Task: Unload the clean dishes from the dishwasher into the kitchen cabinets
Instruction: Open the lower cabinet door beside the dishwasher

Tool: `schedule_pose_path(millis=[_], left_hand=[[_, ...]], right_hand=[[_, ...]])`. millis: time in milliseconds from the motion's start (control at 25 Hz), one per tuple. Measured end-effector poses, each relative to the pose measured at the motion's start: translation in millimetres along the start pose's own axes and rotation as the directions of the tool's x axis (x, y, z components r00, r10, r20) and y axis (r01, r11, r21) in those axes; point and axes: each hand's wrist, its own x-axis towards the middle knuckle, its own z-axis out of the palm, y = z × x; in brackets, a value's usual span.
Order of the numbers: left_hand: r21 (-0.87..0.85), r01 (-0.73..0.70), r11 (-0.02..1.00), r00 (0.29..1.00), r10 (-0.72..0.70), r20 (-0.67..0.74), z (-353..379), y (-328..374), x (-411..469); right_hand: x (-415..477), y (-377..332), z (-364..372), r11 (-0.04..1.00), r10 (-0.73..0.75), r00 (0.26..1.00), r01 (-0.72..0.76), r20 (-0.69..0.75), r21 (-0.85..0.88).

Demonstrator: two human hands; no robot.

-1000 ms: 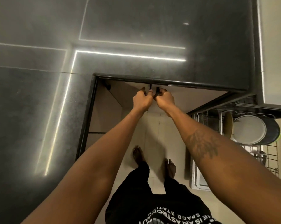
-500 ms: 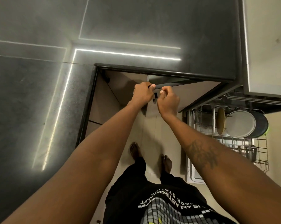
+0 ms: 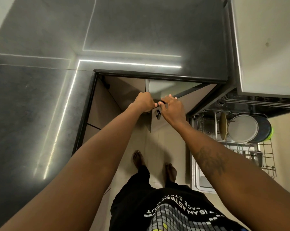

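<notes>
**Both hands at the corner cabinet doors**

Below the dark counter [image 3: 141, 35], where its polished stone surface throws back thin white strips of light, I see two flat beige cabinet doors [image 3: 129, 90] swung partly out from the corner. My left hand [image 3: 145, 101] is curled into a closed grip at the top edge of the left door. My right hand [image 3: 171, 106] has its fingers wrapped over a slim black handle [image 3: 158, 114] on the right door; the thumb side is hidden from me, so I cannot tell how tight that hold is. The two hands sit just beside each other, nearly touching.

To the right, the dishwasher [image 3: 257, 104] stands open with its wire rack [image 3: 267, 157] pulled out, a grid of thin grey metal rods. Upright in the rack I see a round white plate [image 3: 242, 128], smooth and matte, with a dark round dish [image 3: 266, 129] directly behind it and a thin tan disc [image 3: 223, 125] on edge just to its left. A small utensil basket [image 3: 256, 157] sits nearer me; its contents are too small to make out.

Bare feet [image 3: 138, 160] rest on pale smooth floor tiles [image 3: 157, 144].
</notes>
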Motion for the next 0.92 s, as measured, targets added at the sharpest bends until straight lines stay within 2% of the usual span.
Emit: schedule_pose_path(millis=[200,360,480,600,800,920], left_hand=[[0.079,-0.044,0.996,0.995,0.037,0.096,24.8,23.0,-20.4],[0.081,-0.062,0.995,0.989,0.051,0.138,43.1,40.0,-38.6],[0.075,-0.067,0.995,0.992,0.059,0.113,56.0,57.2,-52.7],[0.075,-0.049,0.996,0.998,0.047,0.029,67.1,78.2,-66.2],[0.143,-0.152,0.978,0.988,0.151,0.021,84.6,120.7,-82.0],[0.157,-0.232,0.960,0.972,0.233,0.010,99.4,141.5,-85.3]], right_hand=[[-26.4,17.7,-16.1,0.999,-0.031,0.999,0.031,0.020,0.015],[-45.4,35.5,-25.0,0.999,-0.041,0.998,0.040,0.053,0.010],[-57.9,51.3,-35.5,0.998,-0.065,0.993,0.067,0.101,-0.017],[-70.3,62.1,-48.4,0.980,-0.144,0.972,0.166,0.186,-0.112],[-97.8,87.2,-65.5,0.922,-0.172,0.931,0.267,0.321,-0.280],[-115.0,105.9,-71.1,0.944,-0.141,0.929,0.230,0.341,-0.235]])
